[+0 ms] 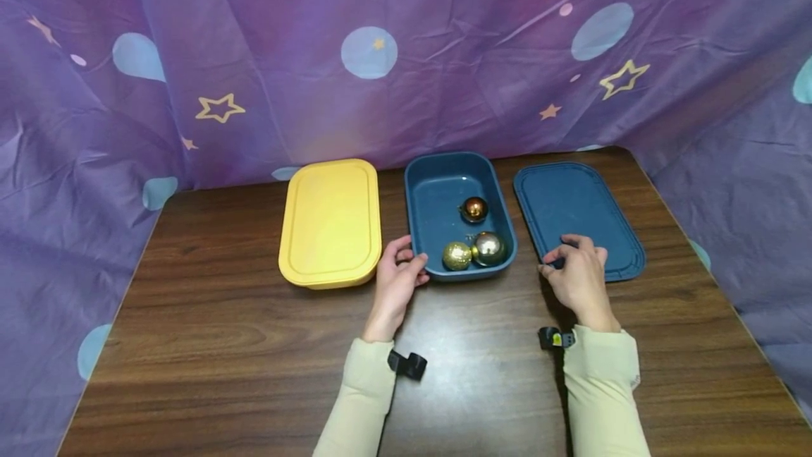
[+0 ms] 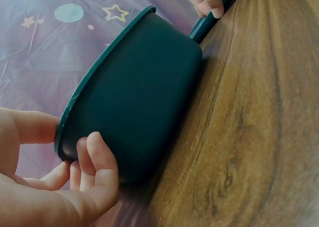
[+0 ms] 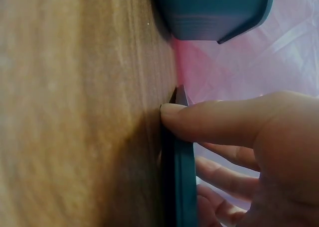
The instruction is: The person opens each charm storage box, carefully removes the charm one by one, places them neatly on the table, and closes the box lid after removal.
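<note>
A blue rectangular box [image 1: 438, 196] stands uncovered at the back of the table. Inside it lie a brown shiny ball [image 1: 474, 209], a gold glittery ball [image 1: 457, 256] and a silvery shiny ball [image 1: 490, 249]. My left hand [image 1: 396, 284] holds the box's front left corner, with curled fingers at the rim and wall [image 2: 134, 97]. To the right of the box lies a blue lid [image 1: 571, 196]. My right hand [image 1: 580, 281] pinches the lid's front left edge, the thumb [image 3: 209, 120] against that edge and the other fingers over the top face, partly hidden.
A yellow box with its lid on [image 1: 331, 224] stands left of the blue box, close to my left hand. Behind the wooden table [image 1: 222, 344] hangs a purple curtain [image 1: 431, 90] with stars and dots. Both wrists wear small black cameras [image 1: 409, 365].
</note>
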A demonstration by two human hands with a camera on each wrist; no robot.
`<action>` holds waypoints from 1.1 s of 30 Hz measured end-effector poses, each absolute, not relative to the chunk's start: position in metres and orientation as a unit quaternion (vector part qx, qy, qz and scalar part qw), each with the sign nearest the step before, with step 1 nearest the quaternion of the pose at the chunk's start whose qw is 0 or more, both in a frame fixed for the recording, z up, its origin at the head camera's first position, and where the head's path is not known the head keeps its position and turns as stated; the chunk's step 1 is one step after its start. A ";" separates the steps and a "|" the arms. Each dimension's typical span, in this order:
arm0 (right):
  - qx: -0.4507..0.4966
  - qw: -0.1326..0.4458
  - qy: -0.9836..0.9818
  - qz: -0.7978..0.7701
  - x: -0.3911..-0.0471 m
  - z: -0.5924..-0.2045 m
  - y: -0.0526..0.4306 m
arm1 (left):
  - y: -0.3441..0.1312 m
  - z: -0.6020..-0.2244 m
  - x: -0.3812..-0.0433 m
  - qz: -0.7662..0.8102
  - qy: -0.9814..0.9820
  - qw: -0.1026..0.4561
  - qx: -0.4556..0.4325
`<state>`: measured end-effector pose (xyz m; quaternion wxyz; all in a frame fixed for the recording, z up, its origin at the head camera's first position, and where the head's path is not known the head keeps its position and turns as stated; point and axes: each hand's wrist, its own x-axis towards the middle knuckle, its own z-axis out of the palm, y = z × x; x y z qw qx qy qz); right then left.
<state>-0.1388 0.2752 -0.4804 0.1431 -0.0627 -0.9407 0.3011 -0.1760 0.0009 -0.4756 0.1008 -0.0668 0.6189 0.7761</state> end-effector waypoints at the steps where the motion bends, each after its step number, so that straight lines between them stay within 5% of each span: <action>1: -0.061 0.143 -0.941 0.301 -0.139 -0.480 0.275 | 0.001 -0.475 -0.176 0.776 0.619 0.101 -0.067; 33: -0.043 0.043 -0.957 0.283 -0.142 -0.466 0.279 | 0.001 -0.474 -0.176 0.738 0.669 0.073 -0.052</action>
